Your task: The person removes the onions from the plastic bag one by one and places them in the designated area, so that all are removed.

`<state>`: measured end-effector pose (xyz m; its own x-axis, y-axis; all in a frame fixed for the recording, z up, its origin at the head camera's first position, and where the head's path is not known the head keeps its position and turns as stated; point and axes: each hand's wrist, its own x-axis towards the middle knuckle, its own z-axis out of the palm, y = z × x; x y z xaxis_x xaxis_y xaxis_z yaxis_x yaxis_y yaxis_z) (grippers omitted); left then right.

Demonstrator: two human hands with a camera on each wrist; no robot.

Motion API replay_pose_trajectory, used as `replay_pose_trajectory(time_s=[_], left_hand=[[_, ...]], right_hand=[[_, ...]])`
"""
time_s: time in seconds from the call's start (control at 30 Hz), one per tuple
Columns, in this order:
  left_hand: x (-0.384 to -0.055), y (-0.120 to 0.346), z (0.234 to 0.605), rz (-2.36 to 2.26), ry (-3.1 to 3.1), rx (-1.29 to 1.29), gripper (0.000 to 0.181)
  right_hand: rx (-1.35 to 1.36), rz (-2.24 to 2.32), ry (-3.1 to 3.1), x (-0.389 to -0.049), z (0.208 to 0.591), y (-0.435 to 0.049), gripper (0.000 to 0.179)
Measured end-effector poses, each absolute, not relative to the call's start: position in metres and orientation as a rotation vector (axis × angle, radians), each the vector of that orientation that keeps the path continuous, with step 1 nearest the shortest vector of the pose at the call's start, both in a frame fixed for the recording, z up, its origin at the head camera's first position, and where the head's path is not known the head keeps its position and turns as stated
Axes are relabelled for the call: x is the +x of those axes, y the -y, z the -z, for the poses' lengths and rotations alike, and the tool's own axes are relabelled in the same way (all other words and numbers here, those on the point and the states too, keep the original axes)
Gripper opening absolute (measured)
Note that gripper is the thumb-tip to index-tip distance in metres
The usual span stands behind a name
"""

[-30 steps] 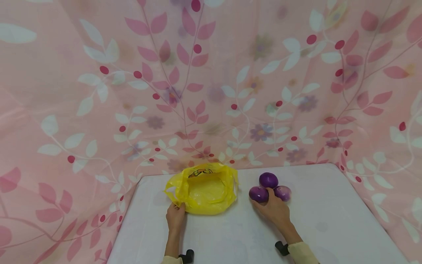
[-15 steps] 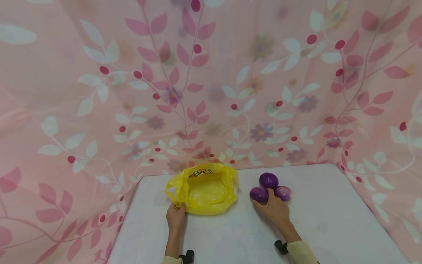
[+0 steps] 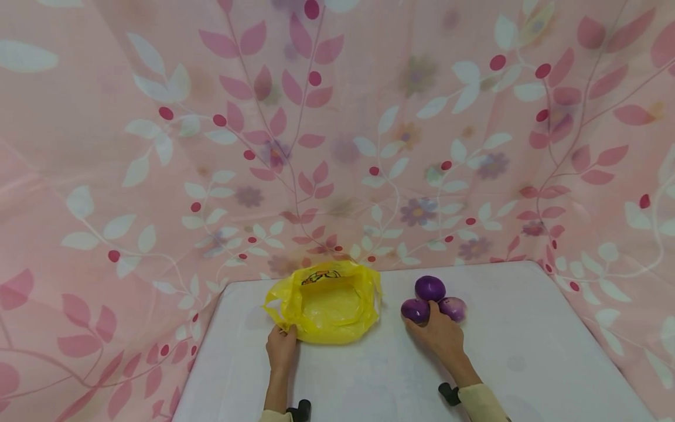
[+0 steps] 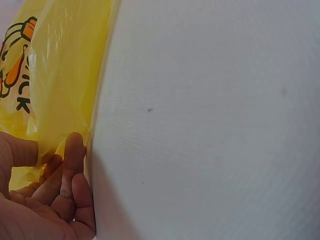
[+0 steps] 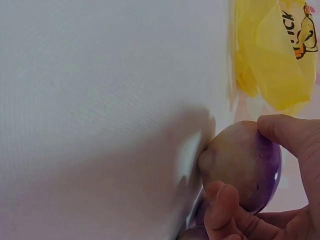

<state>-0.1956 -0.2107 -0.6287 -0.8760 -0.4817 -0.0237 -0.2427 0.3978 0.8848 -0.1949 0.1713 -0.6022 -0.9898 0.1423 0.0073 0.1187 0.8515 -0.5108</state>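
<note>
A yellow plastic bag (image 3: 337,331) with a printed cartoon lies with its mouth spread on the white table. My left hand (image 3: 281,351) pinches the bag's near left edge between thumb and fingers, as the left wrist view also shows. To the right, my right hand (image 3: 442,339) grips the leftmost of three round purple turnips (image 3: 414,310). In the right wrist view that turnip (image 5: 237,162) shows a pale yellowish end with a small nub and a glossy purple side, thumb on one side and fingers on the other. A dark purple turnip (image 3: 429,288) and a paler one (image 3: 454,309) sit right against it.
The white tabletop (image 3: 364,381) ends at a pink floral cloth (image 3: 337,146) that hangs behind and at both sides. A black wrist mount (image 3: 300,409) is on the left wrist and another black mount (image 3: 449,394) on the right.
The gripped turnip has shifted very slightly to the right in my right hand. My left hand and the bag have stayed in place.
</note>
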Motion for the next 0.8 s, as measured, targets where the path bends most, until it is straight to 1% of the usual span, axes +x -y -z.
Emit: replay_pose_trajectory(time_s=[0.63,0.8], left_hand=[[-0.196,0.216,0.625,1.469,2.448,0.662,0.022],[-0.195,0.218,0.626,1.481,2.459,0.659,0.03]], right_hand=[[-0.223,-0.814,2.943,-0.189,0.59,-0.17,0.094],[-0.211,-0.829,2.927,-0.187,0.585,-0.171,0.094]])
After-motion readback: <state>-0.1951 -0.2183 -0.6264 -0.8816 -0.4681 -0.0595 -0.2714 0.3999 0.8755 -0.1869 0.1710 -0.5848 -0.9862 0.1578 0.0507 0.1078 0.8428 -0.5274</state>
